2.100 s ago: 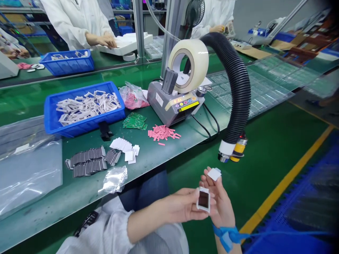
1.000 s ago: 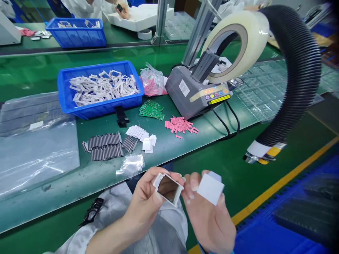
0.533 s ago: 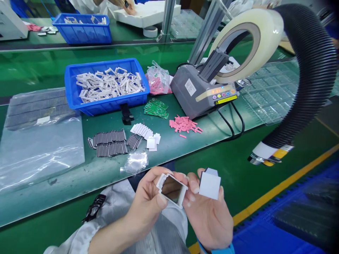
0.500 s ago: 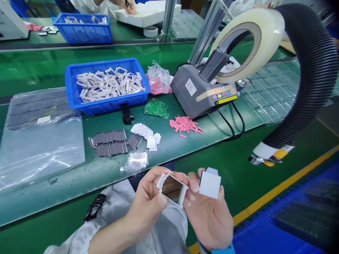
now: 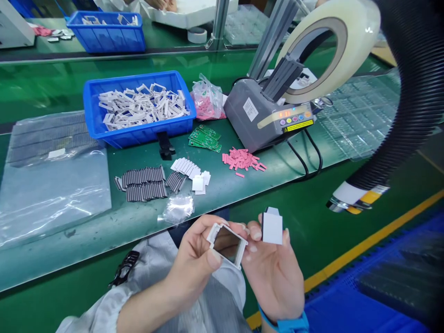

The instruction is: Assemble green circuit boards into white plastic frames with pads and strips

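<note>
My left hand (image 5: 197,259) is closed on a white plastic frame (image 5: 243,245) with a dark glossy panel inside it, tilted toward me. My right hand (image 5: 275,277) faces palm up and grips a flat white square piece (image 5: 273,226) with a dark edge and a small tab on top, between its fingers. The right fingertips come close to the frame's right side; whether they touch it I cannot tell. On the bench in front lie white square pieces (image 5: 199,183), a row of white strips (image 5: 186,167) and stacked dark grey pieces (image 5: 145,183).
A blue bin (image 5: 138,132) holds many white frames. Around it are green circuit boards (image 5: 204,138), pink strips (image 5: 243,159), a bag of pink pieces (image 5: 208,99) and clear film (image 5: 178,209). A grey tape dispenser (image 5: 256,115) and black hose (image 5: 398,92) stand at right.
My right hand has shifted slightly up and left, and the white square piece has turned a little. The left hand still holds the frame. The whole view has moved slightly.
</note>
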A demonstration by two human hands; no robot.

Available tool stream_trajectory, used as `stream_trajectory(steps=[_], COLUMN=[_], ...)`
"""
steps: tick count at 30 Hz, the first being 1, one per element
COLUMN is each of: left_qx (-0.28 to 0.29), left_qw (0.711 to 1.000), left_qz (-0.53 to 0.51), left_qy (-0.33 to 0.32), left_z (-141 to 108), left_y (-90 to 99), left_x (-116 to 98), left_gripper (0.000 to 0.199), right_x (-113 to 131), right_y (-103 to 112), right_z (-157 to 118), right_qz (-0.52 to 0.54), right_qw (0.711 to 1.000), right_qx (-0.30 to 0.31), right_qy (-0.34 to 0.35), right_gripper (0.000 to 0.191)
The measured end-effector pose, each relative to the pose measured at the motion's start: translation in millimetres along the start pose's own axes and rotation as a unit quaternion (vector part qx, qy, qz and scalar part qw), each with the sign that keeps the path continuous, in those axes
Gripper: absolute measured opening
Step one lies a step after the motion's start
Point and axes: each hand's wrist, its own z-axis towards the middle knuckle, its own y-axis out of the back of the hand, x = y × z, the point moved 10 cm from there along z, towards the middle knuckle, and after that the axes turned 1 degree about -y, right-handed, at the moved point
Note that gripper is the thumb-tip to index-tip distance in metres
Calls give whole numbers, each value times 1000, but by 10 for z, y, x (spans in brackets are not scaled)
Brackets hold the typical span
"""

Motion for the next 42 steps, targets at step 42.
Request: stream_trajectory(steps=[42], left_qx=[-131], left_qw=[987], left_qz=[-18], left_qy=[88], left_z=[-51], left_y=[595], left_x=[194], left_gripper=[33], right_x=[596], right_y=[567], right_z=[1066], right_qz=[-664], right_qw=[648], right_qx=[-100], right_qy=[361], right_gripper=[23])
